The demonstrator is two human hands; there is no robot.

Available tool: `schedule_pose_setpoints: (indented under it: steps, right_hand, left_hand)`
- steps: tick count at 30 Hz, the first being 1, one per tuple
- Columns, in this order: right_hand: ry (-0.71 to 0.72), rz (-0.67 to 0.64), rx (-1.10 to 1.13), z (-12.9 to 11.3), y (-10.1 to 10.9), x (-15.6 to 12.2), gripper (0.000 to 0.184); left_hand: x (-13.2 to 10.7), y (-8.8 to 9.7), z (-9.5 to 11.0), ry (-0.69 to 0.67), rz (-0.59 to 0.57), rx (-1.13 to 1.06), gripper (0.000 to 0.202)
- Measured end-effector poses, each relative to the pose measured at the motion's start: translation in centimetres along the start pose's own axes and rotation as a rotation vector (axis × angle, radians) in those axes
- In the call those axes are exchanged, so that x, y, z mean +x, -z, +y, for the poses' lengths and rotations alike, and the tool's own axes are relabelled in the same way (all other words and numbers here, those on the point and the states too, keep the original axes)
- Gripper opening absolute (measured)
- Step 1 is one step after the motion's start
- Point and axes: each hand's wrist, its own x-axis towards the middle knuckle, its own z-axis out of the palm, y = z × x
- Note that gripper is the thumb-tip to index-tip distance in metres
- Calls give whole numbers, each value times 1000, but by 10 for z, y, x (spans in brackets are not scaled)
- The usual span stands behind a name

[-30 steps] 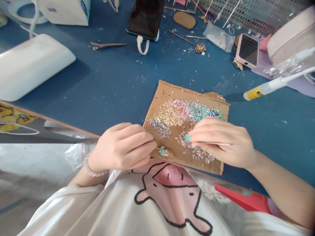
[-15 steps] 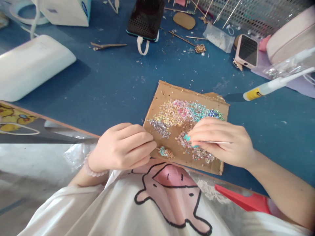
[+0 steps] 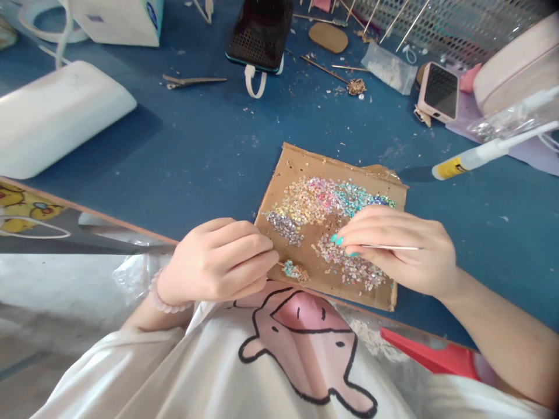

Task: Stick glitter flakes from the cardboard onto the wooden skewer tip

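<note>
A brown cardboard sheet (image 3: 297, 163) lies on the blue table, covered with several heaps of tiny iridescent shell chips (image 3: 323, 198). My left hand (image 3: 216, 259) is closed at the sheet's near left edge, pinching a thin stick that ends in a small gold ornament with turquoise chips (image 3: 294, 270). My right hand (image 3: 402, 247) is closed over the sheet's right part, holding thin metal tweezers (image 3: 391, 248) with the tips down among the pinkish chips. The turquoise nails show at the fingertips.
A glue tube (image 3: 480, 154) lies right of the sheet. Two phones (image 3: 439, 90) (image 3: 259, 32), a white case (image 3: 56, 116), a hair clip (image 3: 192, 80), gold sticks (image 3: 332, 73), a small plastic bag (image 3: 388, 68) and a mesh basket (image 3: 441, 23) sit further back. A red item (image 3: 430, 352) lies at the near edge.
My right hand has shifted slightly up and to the right over the chips, uncovering more of the pinkish heap. My left hand has stayed still.
</note>
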Motion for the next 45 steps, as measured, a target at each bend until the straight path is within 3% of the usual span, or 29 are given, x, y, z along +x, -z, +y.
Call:
schedule_pose_setpoints:
  steps: [8, 11, 15, 19, 23, 45]
  right_hand:
    - [-141, 193, -233, 13, -1, 2, 16]
    - [-158, 174, -263, 16, 0, 2, 15]
    - [-120, 187, -118, 14, 0, 0, 14]
    - [-8, 58, 49, 7, -1, -1, 11]
    - [13, -38, 46, 0, -3, 0, 9]
    - [12, -8, 37, 0, -6, 0, 9]
  left_hand:
    - [1, 0, -2, -36, 5, 6, 7]
    - [0, 1, -1, -34, 1, -3, 7]
    - [1, 1, 0, -32, -4, -4, 7]
    - [1, 1, -1, -36, -1, 10, 7]
    - [1, 0, -2, -42, -1, 14, 7]
    - [0, 0, -2, -43, -3, -3, 8]
